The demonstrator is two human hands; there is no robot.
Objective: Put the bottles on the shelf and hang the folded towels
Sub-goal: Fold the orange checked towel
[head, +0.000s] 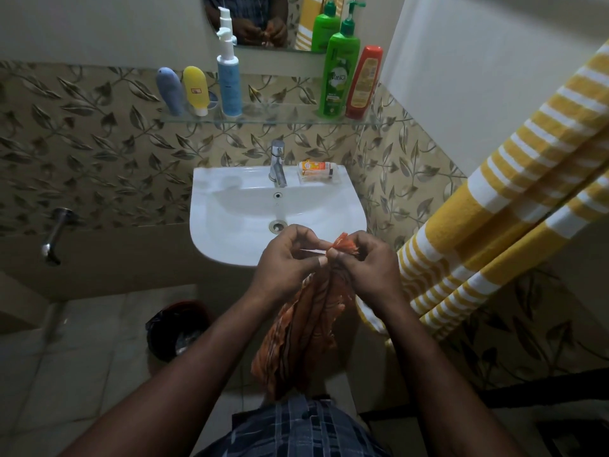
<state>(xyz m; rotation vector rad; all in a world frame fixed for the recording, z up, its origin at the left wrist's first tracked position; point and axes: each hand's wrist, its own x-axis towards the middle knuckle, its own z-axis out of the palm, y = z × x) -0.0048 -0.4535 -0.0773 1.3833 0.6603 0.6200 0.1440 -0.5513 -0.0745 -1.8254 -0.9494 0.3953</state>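
Two hands meet before the sink (pixel 230 192), your left hand (pixel 283 262) and right hand (pixel 365 265) both pinching an orange towel (pixel 303 328), five bottles on the glass shelf (pixel 280 117).

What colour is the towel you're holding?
The towel is orange with darker stripes; head view.

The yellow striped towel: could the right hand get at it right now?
Probably yes, once freed: the right hand pinches the orange cloth with the left hand, but the towel hangs just beside it, nothing between.
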